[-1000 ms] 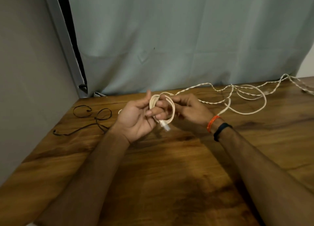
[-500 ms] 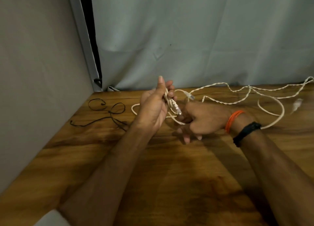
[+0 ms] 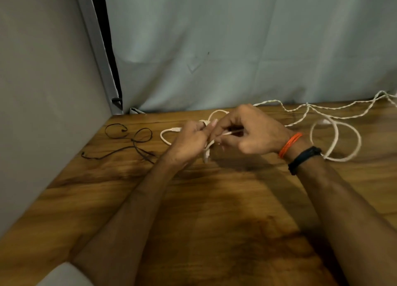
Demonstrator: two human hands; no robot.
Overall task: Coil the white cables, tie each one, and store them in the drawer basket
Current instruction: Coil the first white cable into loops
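Both hands meet over the middle of the wooden table. My left hand grips a small coil of white cable, whose plug end hangs below the fingers. My right hand pinches a straight stretch of the same cable and holds it across towards the left hand. A loose white loop lies on the table just left of my left hand. More white cable lies in open loops behind my right wrist. A twisted white cable runs along the table's back edge.
A thin black cord lies looped at the table's left, near the grey wall. A grey-green curtain hangs behind the table. The drawer basket is not in view.
The coil has been gathered tighter in my left hand. My right hand rose from below the coil and now pulls a cable end across it. The view has shifted left.
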